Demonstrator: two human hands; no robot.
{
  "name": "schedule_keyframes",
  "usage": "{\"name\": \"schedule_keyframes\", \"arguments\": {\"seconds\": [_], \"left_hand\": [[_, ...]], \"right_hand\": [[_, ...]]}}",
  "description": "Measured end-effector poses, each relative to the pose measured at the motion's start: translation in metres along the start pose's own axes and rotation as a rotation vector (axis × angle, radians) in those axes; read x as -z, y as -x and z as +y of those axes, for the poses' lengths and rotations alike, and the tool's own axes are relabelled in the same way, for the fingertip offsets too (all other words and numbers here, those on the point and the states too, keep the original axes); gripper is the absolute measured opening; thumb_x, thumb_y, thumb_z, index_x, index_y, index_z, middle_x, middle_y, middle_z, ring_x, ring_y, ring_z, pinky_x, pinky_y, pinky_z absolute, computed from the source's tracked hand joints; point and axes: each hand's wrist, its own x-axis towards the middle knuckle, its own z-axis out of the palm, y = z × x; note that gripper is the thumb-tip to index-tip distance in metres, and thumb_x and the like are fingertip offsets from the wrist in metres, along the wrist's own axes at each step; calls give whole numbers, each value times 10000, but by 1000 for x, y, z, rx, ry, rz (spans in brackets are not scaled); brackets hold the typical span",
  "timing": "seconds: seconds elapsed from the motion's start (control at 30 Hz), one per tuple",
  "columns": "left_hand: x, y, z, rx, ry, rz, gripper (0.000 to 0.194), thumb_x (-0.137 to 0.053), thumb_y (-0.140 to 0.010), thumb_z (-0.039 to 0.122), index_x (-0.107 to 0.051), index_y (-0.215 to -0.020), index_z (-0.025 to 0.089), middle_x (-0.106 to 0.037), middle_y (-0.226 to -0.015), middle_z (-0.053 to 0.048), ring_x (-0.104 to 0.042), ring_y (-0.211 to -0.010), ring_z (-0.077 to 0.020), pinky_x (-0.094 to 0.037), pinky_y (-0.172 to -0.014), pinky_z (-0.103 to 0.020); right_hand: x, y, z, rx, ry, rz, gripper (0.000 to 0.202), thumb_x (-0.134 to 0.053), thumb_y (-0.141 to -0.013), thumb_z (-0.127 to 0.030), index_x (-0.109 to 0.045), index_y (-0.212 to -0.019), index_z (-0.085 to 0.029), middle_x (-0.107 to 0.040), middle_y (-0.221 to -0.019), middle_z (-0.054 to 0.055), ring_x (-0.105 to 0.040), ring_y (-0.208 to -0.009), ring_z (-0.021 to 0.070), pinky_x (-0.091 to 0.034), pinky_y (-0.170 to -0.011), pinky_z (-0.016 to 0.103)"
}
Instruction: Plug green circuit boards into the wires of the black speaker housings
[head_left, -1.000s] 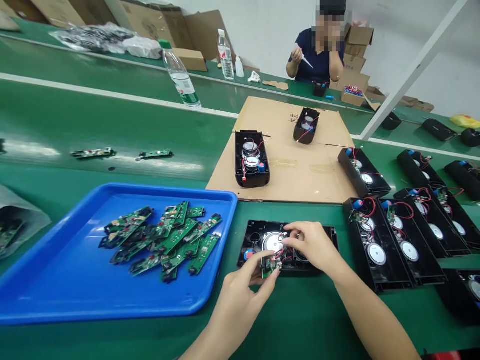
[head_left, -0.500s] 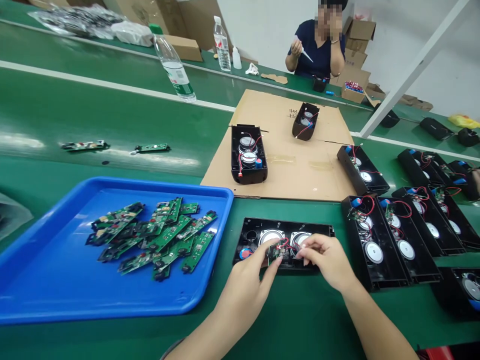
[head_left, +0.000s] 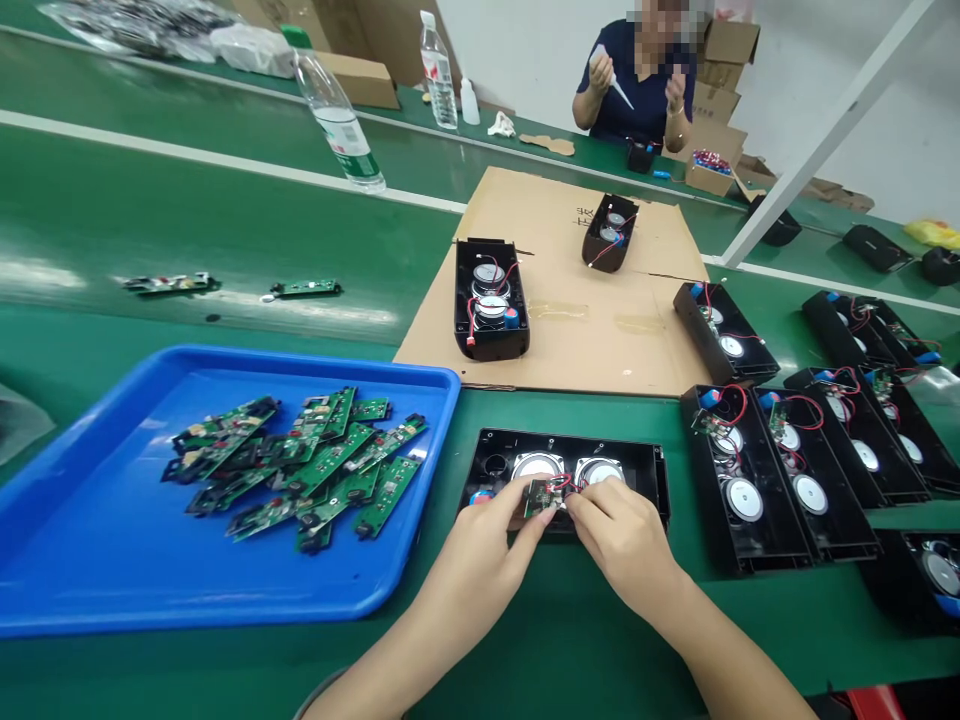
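Note:
A black speaker housing (head_left: 630, 462) lies in front of me with two round speakers, one of them the right speaker (head_left: 600, 470), facing up. Above its near side, my left hand (head_left: 491, 535) pinches a small green circuit board (head_left: 538, 496) between thumb and fingers. Red wires (head_left: 559, 482) run at the board's right edge. My right hand (head_left: 619, 535) has its fingertips closed at that edge, by the wires. What exactly they pinch is hidden, though a wire plug seems likely in size. A blue-and-red cylinder (head_left: 481, 496) shows partly behind my left hand.
Left is a blue tray (head_left: 442, 430) with several circuit boards (head_left: 330, 460). Behind, a cardboard sheet (head_left: 577, 350) bears two housings. Several speaker housings (head_left: 780, 500) stand on the right. Bottles (head_left: 341, 130) stand at the back. Across the bench a person (head_left: 637, 80) holds a white pointed tool.
My right hand has moved left, and its fingertips now meet the board's right edge beside my left fingers. Across the bench, the person's raised hand has come down from the face.

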Motion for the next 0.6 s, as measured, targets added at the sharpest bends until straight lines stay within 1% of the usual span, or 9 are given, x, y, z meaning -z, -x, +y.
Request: {"name": "schedule_keyframes", "arguments": {"seconds": [0.17, 0.3, 0.37, 0.43, 0.53, 0.6], "left_hand": [[-1, -2, 3, 2, 45, -4, 183, -466, -831, 292, -606, -912, 209, -748, -817, -34, -710, -750, -211, -541, -671, -265], [-1, -2, 4, 2, 13, -2, 184, -450, -834, 278, -616, -889, 222, -734, -752, -25, -702, -706, -224, -539, -659, -289], [-1, -2, 4, -8, -8, -8, 202, -439, -843, 270, -626, -904, 228, -730, -743, -30, -699, -725, -234, -534, -681, -303], [1, -2, 3, -21, 14, -24, 219, -437, -851, 273, -634, -935, 229, -737, -791, -40, -697, -765, -236, -530, -711, -304], [4, -2, 1, -19, 86, -55, 236, -449, -855, 288, -645, -975, 236, -745, -891, -45, -692, -804, -232, -525, -758, -306], [6, -2, 0, 1, 126, -75, 250, -458, -857, 310, -652, -998, 243, -747, -909, -42, -690, -808, -236, -527, -755, -310]], "right_hand": [[-1, -1, -1, 57, 55, 7, 296, -368, -948, -101, -632, -818, -124, -570, -643, 24, -432, -572, 135, -324, -482, 265], [-2, -3, -3, 95, 105, 22, 310, -364, -941, -88, -628, -785, -129, -556, -613, 26, -441, -556, 144, -318, -478, 274], [-4, -2, -5, 69, 118, 42, 304, -383, -934, -85, -618, -748, -137, -545, -586, 25, -457, -537, 146, -332, -480, 276], [-8, 0, -6, 11, 77, 67, 279, -408, -939, -113, -601, -740, -144, -548, -572, 22, -483, -520, 144, -359, -487, 274], [-12, 3, -5, -105, -60, 100, 208, -419, -962, -225, -585, -869, -141, -610, -626, 38, -557, -542, 154, -420, -511, 272], [-13, 5, -4, -162, -141, 96, 187, -428, -962, -279, -562, -947, -150, -647, -672, 47, -601, -575, 165, -455, -531, 275]]}}
